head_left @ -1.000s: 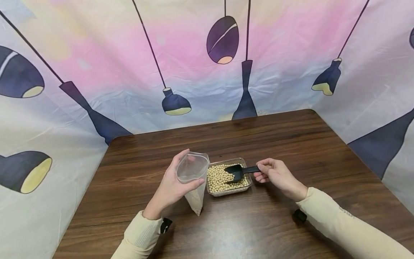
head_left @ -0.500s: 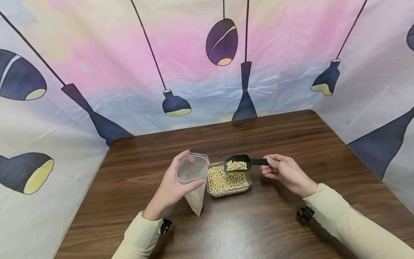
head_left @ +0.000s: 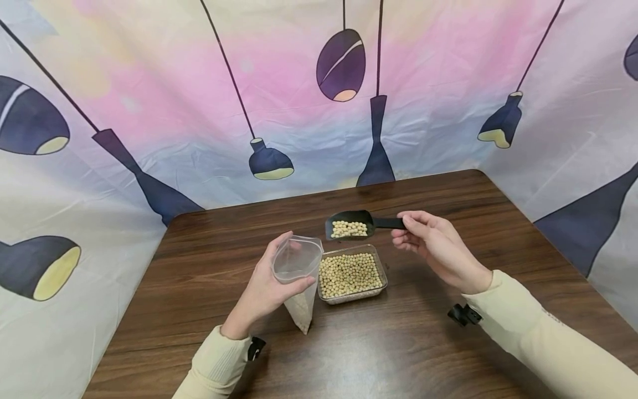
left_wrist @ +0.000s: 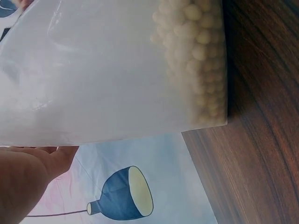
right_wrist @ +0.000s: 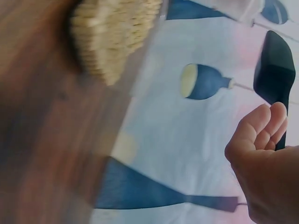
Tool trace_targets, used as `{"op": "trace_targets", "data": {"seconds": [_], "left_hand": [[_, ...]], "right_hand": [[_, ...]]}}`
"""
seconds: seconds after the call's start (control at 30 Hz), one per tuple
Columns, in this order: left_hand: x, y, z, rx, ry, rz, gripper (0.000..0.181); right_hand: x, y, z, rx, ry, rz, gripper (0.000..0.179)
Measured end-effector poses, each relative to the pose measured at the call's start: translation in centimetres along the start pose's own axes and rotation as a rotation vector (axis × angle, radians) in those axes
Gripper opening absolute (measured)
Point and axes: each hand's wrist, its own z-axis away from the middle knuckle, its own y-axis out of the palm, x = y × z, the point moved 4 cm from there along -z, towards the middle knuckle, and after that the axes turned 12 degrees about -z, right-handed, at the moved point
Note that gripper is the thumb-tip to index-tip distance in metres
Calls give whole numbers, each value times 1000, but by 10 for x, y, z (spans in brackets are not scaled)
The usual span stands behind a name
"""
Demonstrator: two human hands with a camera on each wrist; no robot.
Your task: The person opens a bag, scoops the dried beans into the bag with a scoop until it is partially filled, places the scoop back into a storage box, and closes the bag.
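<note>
My left hand grips a translucent plastic bag round its top, keeping the mouth wide. The bag's lower tip meets the table, and the left wrist view shows pale round beans gathered at its bottom. In my right hand the handle of a black scoop is pinched between thumb and fingers. A small heap of beans lies in the scoop, which hovers above and behind the clear rectangular container. That container holds many more beans and stands just right of the bag.
The brown wooden table spreads round the container on all sides. Behind it hangs a pastel cloth backdrop printed with dark lamps. A black strap device sits at each wrist.
The scoop has come up out of the container with beans in it, then higher and leftward toward the bag. My left hand and the bag have stayed in place.
</note>
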Motion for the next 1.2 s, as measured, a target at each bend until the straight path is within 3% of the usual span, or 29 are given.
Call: {"op": "trace_targets", "data": {"seconds": [0.4, 0.83, 1.2], "left_hand": [[1, 3, -1, 7, -3, 11, 89], [-1, 2, 1, 9, -24, -2, 90], [-2, 1, 2, 22, -52, -7, 92]], "right_hand": [[26, 52, -10, 68, -157, 125, 23], [44, 69, -7, 87, -336, 414, 25], [51, 77, 0, 91, -405, 485, 22]]}}
